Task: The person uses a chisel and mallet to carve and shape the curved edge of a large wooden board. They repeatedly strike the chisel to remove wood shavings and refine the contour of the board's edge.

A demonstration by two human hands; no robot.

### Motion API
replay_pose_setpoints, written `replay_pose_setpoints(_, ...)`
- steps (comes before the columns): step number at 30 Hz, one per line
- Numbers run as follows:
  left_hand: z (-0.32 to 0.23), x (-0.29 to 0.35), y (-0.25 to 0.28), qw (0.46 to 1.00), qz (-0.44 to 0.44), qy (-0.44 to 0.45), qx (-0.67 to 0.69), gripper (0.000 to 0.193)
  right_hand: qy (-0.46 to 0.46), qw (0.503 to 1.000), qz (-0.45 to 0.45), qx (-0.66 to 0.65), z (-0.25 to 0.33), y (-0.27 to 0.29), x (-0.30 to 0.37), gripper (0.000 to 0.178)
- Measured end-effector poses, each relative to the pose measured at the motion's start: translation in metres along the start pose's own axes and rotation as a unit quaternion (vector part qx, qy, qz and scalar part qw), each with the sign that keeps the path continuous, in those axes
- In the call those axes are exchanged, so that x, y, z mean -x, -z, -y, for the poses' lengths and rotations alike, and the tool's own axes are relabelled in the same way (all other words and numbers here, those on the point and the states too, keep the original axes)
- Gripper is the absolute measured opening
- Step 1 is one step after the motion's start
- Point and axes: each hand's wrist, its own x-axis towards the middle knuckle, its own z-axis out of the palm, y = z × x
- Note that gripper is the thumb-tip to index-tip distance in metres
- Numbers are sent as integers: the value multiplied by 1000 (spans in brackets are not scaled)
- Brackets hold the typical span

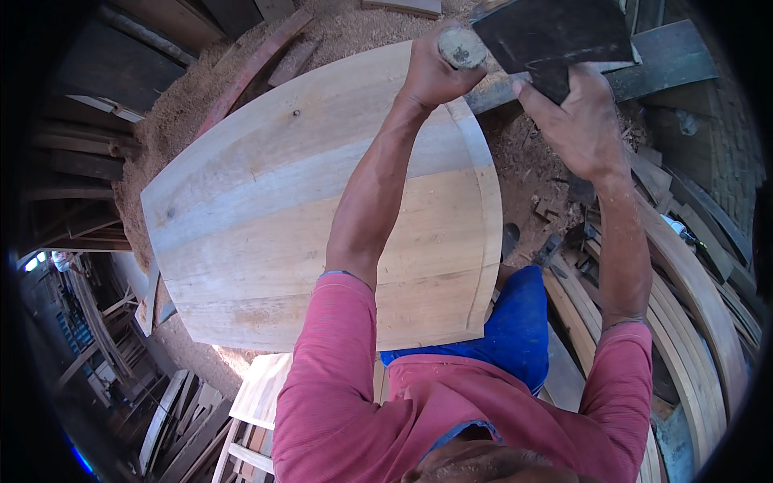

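My left hand [439, 72] is closed in a fist around a handle with a pale, round, worn end [463, 48]. Whatever extends below that end is hidden by the fist. On the right, my right hand [584, 121] grips the narrow neck of a dark, flat, paddle-like tool [555, 36] with a broad rectangular head. The tool's head is held up just right of the left fist, near the top of the view. Beneath my left forearm lies a large pale wooden panel [266, 217] with curved edges, made of joined boards, with a raised strip along its right edge.
Shavings and sawdust [173, 153] cover the ground around the panel. Curved timber pieces [668, 322] are stacked at the right, and a dark plank [672, 60] lies at the upper right. Scrap boards [189, 419] pile up at lower left, near a slatted wooden piece [262, 390].
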Motion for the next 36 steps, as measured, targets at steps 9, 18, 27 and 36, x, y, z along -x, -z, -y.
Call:
replay_pose_setpoints(9,45,-24,14,994,-62,91,18,24,-119,961,-64,-240,21,33,39,12)
replay_pose_setpoints(18,27,-19,20,983,-18,150,107,22,-7,926,-162,-342,26,60,38,11)
replay_pose_setpoints(27,8,-1,9,999,34,17,14,22,77,885,-261,-379,30,80,4,20)
replay_pose_setpoints(36,-12,9,13,999,22,13,36,37,-26,973,143,182,-8,-12,-28,35)
